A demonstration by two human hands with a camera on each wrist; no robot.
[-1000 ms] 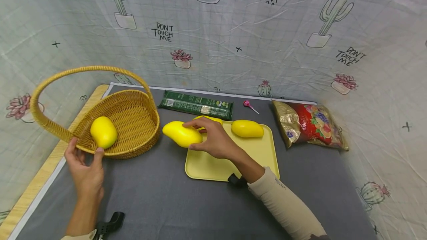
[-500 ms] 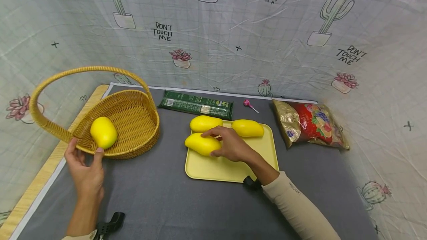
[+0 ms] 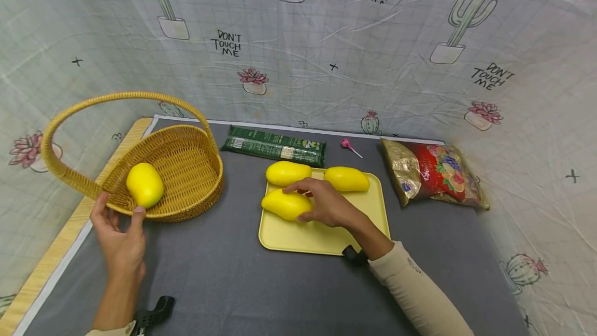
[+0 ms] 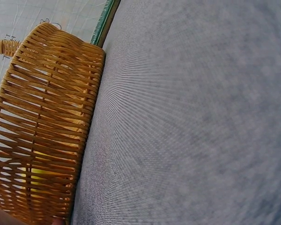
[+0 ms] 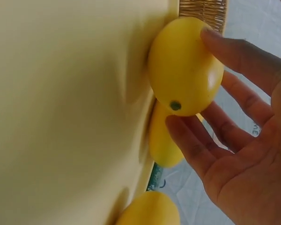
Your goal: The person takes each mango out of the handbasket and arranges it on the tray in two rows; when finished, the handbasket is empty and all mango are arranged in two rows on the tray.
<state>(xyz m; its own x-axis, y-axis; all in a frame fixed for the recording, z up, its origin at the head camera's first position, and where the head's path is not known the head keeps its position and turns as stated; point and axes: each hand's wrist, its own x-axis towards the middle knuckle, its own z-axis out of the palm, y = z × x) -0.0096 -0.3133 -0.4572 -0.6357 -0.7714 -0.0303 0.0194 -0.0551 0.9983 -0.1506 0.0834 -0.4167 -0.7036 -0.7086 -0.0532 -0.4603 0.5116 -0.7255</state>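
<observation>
My left hand [image 3: 120, 237] grips the near left rim of a yellow wicker basket [image 3: 196, 183], thumb at the rim. A yellow mango [image 3: 144, 185] lies inside; through the weave in the left wrist view, a yellow patch of it shows. Over the left half of a pale yellow tray [image 3: 289, 240], my right hand [image 3: 326, 204] holds another mango [image 3: 282, 205] between thumb and fingers. The right wrist view shows the thumb on one side of that mango [image 5: 182, 65] and fingertips on the other. Two more mangoes lie at the tray's back, one left [image 3: 287, 173] and one right [image 3: 346, 179].
Behind the tray lies a long dark green packet [image 3: 275, 147]. A pink lollipop [image 3: 346, 145] is to its right. A gold and red bag [image 3: 436, 175] sits at the right. A cactus-print curtain [image 3: 298, 51] closes off the back and sides of the grey table [image 3: 224, 279].
My right hand has moved right and down with its mango, from beyond the tray's left edge to over the tray. The left hand and basket have stayed put.
</observation>
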